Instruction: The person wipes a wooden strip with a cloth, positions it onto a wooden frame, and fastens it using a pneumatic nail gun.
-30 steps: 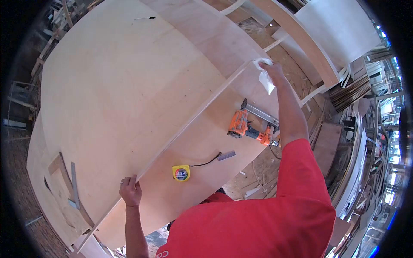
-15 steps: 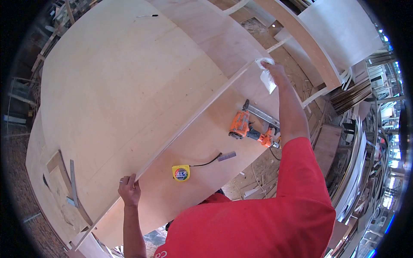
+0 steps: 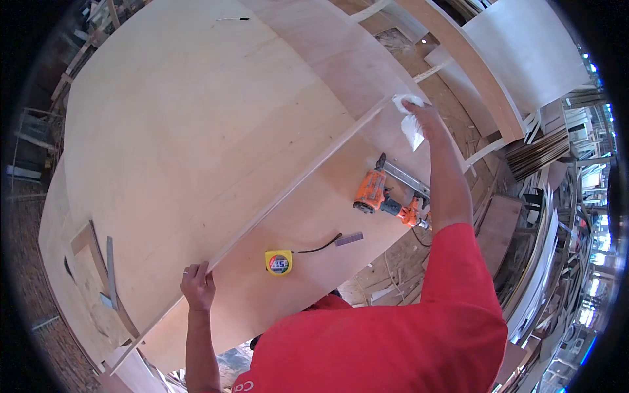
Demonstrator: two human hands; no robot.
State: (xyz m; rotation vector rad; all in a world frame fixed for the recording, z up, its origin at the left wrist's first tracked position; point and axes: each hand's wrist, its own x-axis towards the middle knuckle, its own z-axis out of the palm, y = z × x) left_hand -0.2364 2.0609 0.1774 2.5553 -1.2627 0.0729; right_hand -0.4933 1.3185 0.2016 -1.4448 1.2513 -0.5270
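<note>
A long thin wooden strip (image 3: 295,183) runs diagonally over large pale wooden sheets (image 3: 190,131). My left hand (image 3: 198,286) is closed on the strip near its lower end. At the strip's upper right end, my right hand (image 3: 420,116) has its fingers closed round a crumpled white piece of plastic or paper (image 3: 412,133), part of which hangs below the hand. An orange and black nail gun (image 3: 386,196) lies on the wood below that hand. Nearer the front edge are a yellow tape measure (image 3: 279,262) and a small strip of staples or nails (image 3: 348,239).
A pen (image 3: 233,19) lies at the top of the sheet. At the left are a wooden frame piece (image 3: 98,262) and a narrow grey strip (image 3: 111,272). A curved wooden beam (image 3: 472,65) stands upper right, with stacked thin boards (image 3: 537,154) beyond. Scraps cover the floor.
The whole view has shifted slightly, moving the tools and sheets a little right and down. Both hands keep their places at the strip's two ends.
</note>
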